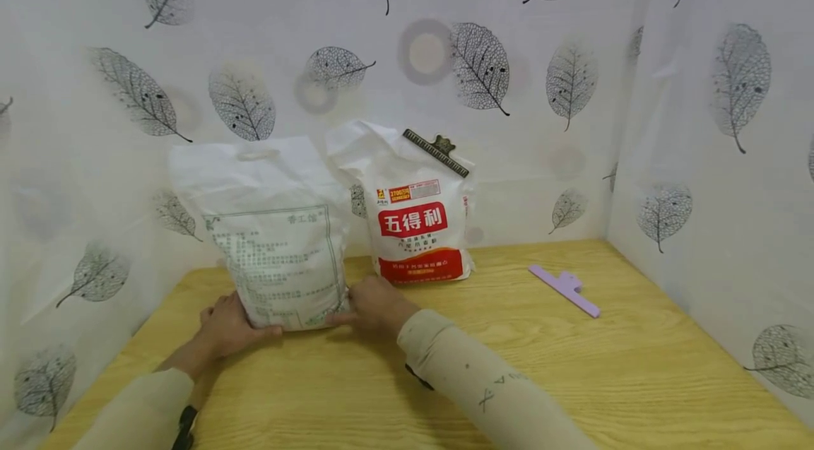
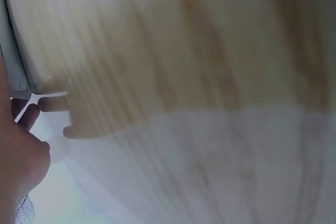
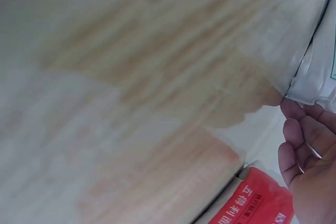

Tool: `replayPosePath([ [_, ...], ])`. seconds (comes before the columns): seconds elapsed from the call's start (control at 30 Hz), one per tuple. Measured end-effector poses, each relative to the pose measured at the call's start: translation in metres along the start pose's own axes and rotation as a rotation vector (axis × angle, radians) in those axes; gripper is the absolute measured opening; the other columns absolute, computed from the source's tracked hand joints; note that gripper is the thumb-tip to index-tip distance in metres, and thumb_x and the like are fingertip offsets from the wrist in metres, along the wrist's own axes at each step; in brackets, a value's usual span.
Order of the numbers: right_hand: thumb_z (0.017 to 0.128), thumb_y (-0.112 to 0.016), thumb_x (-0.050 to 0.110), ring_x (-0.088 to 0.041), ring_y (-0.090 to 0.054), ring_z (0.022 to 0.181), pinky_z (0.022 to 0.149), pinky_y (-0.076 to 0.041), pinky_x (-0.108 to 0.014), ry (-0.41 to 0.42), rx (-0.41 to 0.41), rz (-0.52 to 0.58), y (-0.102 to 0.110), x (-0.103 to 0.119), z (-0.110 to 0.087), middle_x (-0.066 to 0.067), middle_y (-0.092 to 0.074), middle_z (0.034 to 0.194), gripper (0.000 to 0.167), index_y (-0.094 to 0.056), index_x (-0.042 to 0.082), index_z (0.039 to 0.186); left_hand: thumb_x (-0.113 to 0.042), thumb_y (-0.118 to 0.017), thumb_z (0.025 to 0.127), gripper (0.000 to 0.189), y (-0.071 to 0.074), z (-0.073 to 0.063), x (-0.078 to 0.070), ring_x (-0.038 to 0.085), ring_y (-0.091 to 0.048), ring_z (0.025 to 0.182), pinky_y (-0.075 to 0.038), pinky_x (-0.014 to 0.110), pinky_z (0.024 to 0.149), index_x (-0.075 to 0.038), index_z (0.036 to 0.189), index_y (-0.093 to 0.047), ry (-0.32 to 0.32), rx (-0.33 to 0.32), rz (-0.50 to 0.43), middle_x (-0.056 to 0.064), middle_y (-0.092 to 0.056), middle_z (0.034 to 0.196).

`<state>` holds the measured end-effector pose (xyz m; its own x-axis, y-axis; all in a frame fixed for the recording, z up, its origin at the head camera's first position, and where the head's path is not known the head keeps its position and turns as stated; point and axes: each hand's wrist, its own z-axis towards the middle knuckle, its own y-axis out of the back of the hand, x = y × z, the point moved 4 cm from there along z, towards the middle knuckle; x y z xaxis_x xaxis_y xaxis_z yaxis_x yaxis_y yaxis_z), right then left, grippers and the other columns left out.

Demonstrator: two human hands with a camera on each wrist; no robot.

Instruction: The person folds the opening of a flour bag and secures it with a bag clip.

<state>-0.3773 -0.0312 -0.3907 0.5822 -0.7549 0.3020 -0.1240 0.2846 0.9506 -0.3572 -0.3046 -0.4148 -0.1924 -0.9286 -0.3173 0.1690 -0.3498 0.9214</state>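
Observation:
A full white bag with green print (image 1: 280, 259) stands upright on the wooden table, its loose top flat and creased around a handle slot. My left hand (image 1: 229, 326) grips its lower left corner, thumb across the front and the other fingers round the side. At the lower right corner my right hand (image 1: 378, 305) holds it the same way. Fingertips of the right hand (image 3: 310, 145) meet the bag's bottom edge (image 3: 310, 90) in the right wrist view. The left wrist view catches the left hand (image 2: 26, 153) at its edge, beside the bag's corner (image 2: 18, 74).
Just right and behind stands a white and red flour bag (image 1: 413, 224), its top folded under a dark metal clip (image 1: 439, 152). A lilac bag clip (image 1: 564, 291) lies on the table (image 1: 509, 365) at right. Leaf-patterned sheeting (image 1: 509, 174) backs the table.

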Motion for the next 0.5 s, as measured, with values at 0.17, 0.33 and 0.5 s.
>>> replayPosePath([
  [0.17, 0.084, -0.057, 0.074, -0.008, -0.048, 0.057, 0.056, -0.04, -0.024, -0.056, 0.013, 0.042, -0.0041, -0.0037, 0.0049, 0.005, -0.05, 0.056, 0.053, -0.065, 0.022, 0.077, -0.07, -0.074, 0.073, 0.093, -0.0011, -0.0005, -0.0009, 0.053, -0.048, 0.11, -0.025, 0.066, 0.083, -0.003, 0.13, -0.044, -0.013, 0.002, -0.012, 0.027, -0.055, 0.129],
  [0.33, 0.087, -0.051, 0.076, -0.01, -0.051, 0.061, 0.061, -0.043, -0.025, -0.026, 0.006, -0.046, -0.007, 0.0001, 0.0079, 0.005, -0.055, 0.059, 0.058, -0.065, 0.02, 0.079, -0.063, -0.066, 0.086, 0.077, 0.0015, -0.0017, 0.0017, 0.054, -0.046, 0.117, -0.024, 0.071, 0.088, -0.005, 0.134, -0.047, -0.015, 0.018, -0.022, 0.027, -0.053, 0.136],
  [0.5, 0.09, -0.042, 0.078, -0.013, -0.053, 0.07, 0.072, -0.045, -0.029, 0.022, -0.037, -0.229, -0.0052, 0.0047, 0.0078, 0.004, -0.057, 0.063, 0.066, -0.063, 0.017, 0.079, -0.061, -0.065, 0.087, 0.07, 0.003, -0.0004, 0.0003, 0.052, -0.047, 0.12, -0.023, 0.072, 0.093, -0.008, 0.132, -0.051, -0.035, 0.012, -0.01, 0.025, -0.057, 0.135],
])
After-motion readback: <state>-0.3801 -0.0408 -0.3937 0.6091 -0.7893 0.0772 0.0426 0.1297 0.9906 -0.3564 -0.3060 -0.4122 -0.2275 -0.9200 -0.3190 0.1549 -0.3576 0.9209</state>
